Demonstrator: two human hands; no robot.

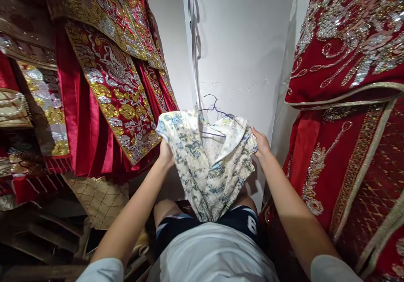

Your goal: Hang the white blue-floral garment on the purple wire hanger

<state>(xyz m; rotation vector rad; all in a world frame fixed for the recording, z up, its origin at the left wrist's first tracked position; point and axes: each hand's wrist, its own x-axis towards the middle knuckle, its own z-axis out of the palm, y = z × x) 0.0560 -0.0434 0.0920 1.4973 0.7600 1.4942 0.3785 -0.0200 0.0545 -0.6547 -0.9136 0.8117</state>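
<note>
A cream floral shirt (pixel 198 155) with a blue and green print hangs in front of me, on a thin purple hanger (pixel 214 108) whose hook points up. Its white collar lies open at the top, and the hanger's lower bar shows through the neck opening. My left hand (pixel 165 153) grips the shirt's left edge below the shoulder, its fingers partly behind the cloth. On the other side my right hand (pixel 260 143) pinches the right sleeve edge. The lower part of the shirt reaches down to my lap.
Red embroidered costumes (pixel 116 92) with gold and silver beading hang on the left. More red beaded garments (pixel 344 147) hang close on the right. A white wall (pixel 243 42) with a vertical strip (pixel 193 42) stands ahead. Wooden pieces (pixel 47 231) lie low at the left.
</note>
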